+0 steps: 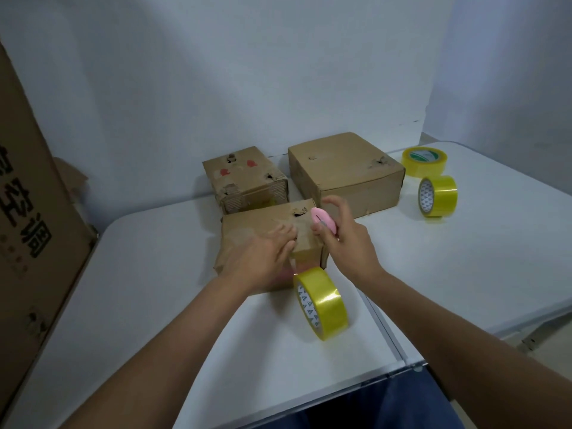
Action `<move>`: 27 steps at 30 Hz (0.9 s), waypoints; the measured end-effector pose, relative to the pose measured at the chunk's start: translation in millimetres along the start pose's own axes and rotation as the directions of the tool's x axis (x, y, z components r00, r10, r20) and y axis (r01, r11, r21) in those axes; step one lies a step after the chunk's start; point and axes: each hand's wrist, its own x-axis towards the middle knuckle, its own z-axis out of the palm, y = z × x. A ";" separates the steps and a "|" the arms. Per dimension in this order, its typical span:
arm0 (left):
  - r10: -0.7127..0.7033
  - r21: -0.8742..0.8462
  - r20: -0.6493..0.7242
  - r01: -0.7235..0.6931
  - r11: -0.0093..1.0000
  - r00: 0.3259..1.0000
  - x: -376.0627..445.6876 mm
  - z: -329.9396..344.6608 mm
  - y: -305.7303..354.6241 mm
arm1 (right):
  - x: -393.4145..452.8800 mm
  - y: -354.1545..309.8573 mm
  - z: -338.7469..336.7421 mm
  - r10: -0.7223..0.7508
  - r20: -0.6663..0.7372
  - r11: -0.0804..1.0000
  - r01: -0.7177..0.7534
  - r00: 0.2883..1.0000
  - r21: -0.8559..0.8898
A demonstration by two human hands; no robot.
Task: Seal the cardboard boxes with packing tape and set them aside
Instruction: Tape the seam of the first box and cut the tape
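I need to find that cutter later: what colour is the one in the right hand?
Pink; the cutter shows clearly in the head view, held by the right hand.

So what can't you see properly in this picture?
Head view, the only one:
- The near brown cardboard box: the left hand covers much of its top, so the tape there is hidden.
- The small pink cutter: the right hand hides its blade.
- The clear strip running to the yellow tape roll: too faint to follow.
- The tall printed cardboard sheet: cut off at the left edge.
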 end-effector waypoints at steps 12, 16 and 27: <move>-0.357 -0.815 0.286 0.422 0.398 0.889 -54.7 -34.4 34.4 | 11.1 7.9 5.5 -0.179 0.312 0.959 0.236 0.933 -0.157; -0.355 -0.793 0.454 0.552 0.256 0.817 -64.0 -12.5 47.8 | 14.3 6.0 11.2 -0.207 0.335 0.935 0.287 0.919 -0.209; -0.214 -0.855 0.515 0.516 -0.053 0.830 -42.8 11.1 58.3 | 12.5 14.1 14.2 -0.205 0.263 0.946 0.260 0.943 -0.195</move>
